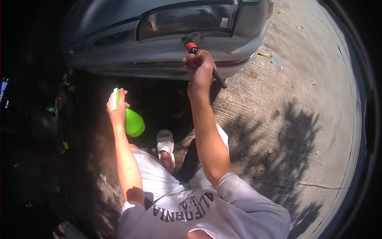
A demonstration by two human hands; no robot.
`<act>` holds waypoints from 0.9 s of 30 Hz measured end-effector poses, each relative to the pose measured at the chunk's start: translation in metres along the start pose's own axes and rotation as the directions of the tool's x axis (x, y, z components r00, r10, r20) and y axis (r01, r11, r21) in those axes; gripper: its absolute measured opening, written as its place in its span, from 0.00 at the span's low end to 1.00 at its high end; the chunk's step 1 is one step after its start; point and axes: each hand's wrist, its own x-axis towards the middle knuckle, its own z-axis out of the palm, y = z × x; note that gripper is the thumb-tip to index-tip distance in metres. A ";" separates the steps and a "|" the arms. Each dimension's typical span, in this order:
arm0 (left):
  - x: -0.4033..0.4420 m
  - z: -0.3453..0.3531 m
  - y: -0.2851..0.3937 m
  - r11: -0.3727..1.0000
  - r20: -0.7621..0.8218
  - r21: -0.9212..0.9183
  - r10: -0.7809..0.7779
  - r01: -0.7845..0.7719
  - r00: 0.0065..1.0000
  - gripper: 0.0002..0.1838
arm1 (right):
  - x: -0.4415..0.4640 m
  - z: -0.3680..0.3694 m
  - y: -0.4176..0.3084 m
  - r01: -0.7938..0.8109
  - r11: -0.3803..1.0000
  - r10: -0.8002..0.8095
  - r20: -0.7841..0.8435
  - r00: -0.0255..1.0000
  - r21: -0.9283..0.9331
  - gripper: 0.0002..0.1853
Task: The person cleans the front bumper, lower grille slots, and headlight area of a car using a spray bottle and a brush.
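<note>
My left hand (pixel 116 106) is closed round the white and green spray head of a bright green spray bottle (pixel 134 122), which hangs tilted over the shaded ground. A black tool with a red section (pixel 191 46) is in my right hand (pixel 201 71), its dark handle sticking out below and to the right. The tool's dark head, partly blurred, is against the grey car bumper (pixel 167 51), just under the headlight (pixel 187 22). The fingers of my right hand are wrapped round the handle.
The car's front spans the top. Ridged concrete (pixel 254 119) with tree shadows lies to the right, with a grey flat scrap (pixel 276 62) and leaves near the bumper. A white slipper (pixel 165 141) is on my foot below. The left side is very dark.
</note>
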 end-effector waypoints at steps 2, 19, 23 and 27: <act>-0.003 0.003 0.002 1.000 0.061 0.013 0.007 -0.008 0.998 0.20 | 0.003 -0.023 -0.012 0.032 0.999 -0.031 -0.011 0.999 0.031 0.06; -0.071 0.016 0.069 0.949 0.344 -0.312 0.155 -0.043 0.926 0.14 | 0.107 -0.153 -0.114 0.138 0.937 -0.133 -0.036 0.990 0.321 0.06; -0.082 0.045 0.095 0.950 0.364 -0.265 0.256 -0.163 0.895 0.14 | 0.047 -0.074 -0.057 0.093 0.984 -0.091 -0.018 0.996 0.149 0.05; -0.074 0.049 0.123 0.962 0.364 -0.221 0.232 -0.159 0.902 0.14 | 0.047 -0.107 -0.068 0.011 0.992 -0.019 0.067 0.998 0.126 0.07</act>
